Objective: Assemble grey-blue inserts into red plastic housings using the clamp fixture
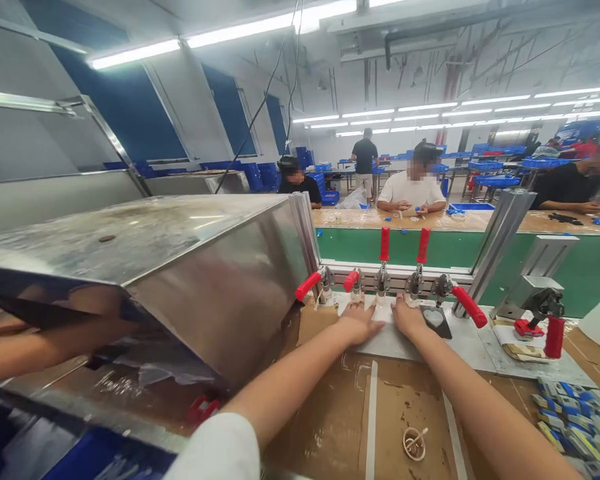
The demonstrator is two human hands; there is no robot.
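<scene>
Fixture base lies beneath left hand, spread, and right hand, grip unclear, red-handled clamps just beyond.

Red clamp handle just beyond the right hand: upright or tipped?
Upright: the red handle points up from its clamp, while the rail's rightmost handle slants downward.

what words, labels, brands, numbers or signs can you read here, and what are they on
None can be read.
Blue crate in the background: pale marking, too small and blurred to read.
Red clamp handles by the hands: no lettering that I can make out.
</scene>
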